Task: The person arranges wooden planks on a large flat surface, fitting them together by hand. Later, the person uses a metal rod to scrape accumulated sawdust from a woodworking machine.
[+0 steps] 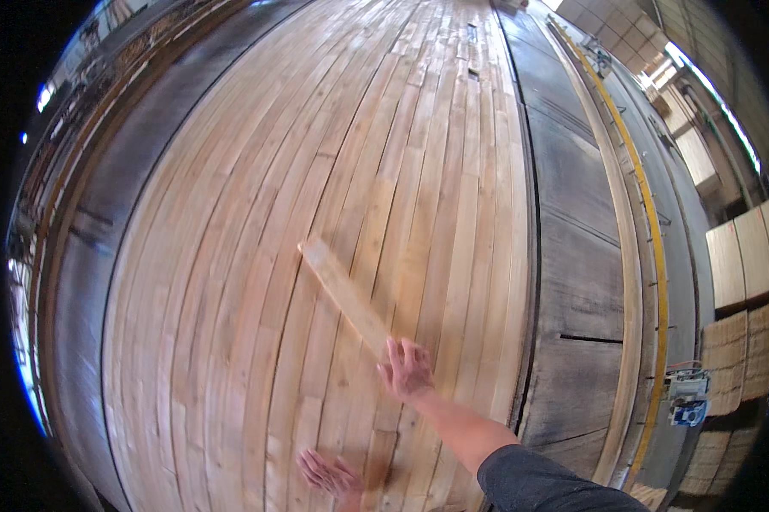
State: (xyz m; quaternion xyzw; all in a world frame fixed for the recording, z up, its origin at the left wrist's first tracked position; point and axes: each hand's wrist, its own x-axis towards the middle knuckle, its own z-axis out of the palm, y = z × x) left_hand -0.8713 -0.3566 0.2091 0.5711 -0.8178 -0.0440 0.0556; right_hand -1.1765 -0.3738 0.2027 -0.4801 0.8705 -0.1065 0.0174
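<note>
One short plank lies askew on the bed of long boards, its long axis running up-left from the right hand — fingers spread, touching its near end; left hand — flat, released, farther off.

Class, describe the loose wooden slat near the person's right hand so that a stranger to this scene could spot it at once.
Start at the wide bed of pale wooden slats laid side by side on the long dark table. Near its lower middle, the right hand touches one short slat. Unlike its neighbours, it lies diagonally across them, on top.
</note>
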